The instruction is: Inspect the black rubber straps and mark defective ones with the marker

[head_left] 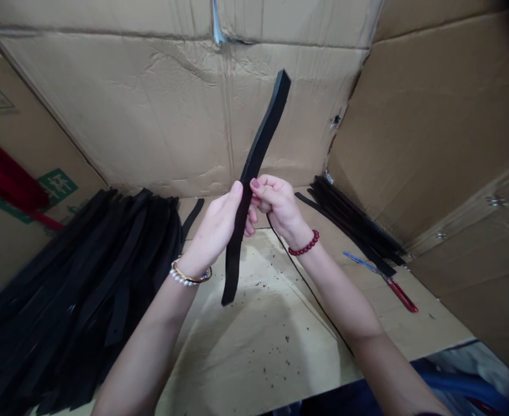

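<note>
A long black foam-like strip (263, 136) is held up in the middle of the view, slanting from lower left to upper right. My left hand (222, 222) is closed around its middle, with the thumb lying along the front face. My right hand (278, 205) pinches the strip's right edge between thumb and fingers, just beside the left thumb. A thin black cord or offcut (300, 271) hangs from near my right fingers and runs down behind the right forearm; its upper end is hidden.
To the left lies a large heap of black strips (76, 289). A smaller pile (353, 214) sits at the back right. Near it lies a red-handled tool with a blue end (388, 283). Dark crumbs dot the cardboard surface (237, 358). Cardboard walls (150, 104) enclose the back and sides.
</note>
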{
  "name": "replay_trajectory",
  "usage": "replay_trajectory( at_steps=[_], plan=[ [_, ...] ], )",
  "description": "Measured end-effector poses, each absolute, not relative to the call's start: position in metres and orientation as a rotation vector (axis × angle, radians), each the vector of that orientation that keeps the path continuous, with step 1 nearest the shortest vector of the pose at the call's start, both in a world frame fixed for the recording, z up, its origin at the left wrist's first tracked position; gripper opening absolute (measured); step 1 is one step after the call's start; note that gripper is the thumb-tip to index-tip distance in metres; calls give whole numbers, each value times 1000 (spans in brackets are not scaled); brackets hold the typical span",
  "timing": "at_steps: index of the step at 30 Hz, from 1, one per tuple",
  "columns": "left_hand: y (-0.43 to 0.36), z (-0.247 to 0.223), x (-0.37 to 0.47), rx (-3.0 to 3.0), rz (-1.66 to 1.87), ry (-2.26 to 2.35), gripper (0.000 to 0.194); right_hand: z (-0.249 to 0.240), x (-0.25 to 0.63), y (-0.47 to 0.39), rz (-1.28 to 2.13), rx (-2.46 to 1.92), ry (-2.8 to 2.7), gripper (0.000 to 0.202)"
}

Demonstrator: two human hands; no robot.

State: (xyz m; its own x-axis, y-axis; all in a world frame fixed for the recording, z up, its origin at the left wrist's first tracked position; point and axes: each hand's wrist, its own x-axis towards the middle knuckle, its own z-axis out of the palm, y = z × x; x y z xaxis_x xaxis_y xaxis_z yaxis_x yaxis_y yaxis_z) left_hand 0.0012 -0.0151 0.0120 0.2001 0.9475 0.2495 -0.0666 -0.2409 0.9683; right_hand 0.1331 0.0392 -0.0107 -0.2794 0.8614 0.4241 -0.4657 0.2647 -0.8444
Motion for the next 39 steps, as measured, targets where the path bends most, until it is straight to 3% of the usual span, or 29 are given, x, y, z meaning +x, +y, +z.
replay_trajectory(
  at_steps=[9, 15, 29, 36, 39],
  plan=[
    [-12, 9, 1, 1172, 1168, 750, 58, -3, 124, 20, 1152, -485, -1314, 30],
    [-16, 12, 0, 1107, 1176, 756, 61, -6, 117, 15, 1057, -492, -1297, 35],
    [-18, 16, -3, 1078, 1181, 710, 54, 0, 121, 9, 966, -476, -1346, 34],
    [-17, 15, -5, 1155, 1070, 602, 61, -1, 136, 23, 1200, -367, -1440, 31],
    [-16, 15, -10, 1169, 906, 574, 73, -5, 140, 30, 1445, -331, -1487, 42]
  ],
)
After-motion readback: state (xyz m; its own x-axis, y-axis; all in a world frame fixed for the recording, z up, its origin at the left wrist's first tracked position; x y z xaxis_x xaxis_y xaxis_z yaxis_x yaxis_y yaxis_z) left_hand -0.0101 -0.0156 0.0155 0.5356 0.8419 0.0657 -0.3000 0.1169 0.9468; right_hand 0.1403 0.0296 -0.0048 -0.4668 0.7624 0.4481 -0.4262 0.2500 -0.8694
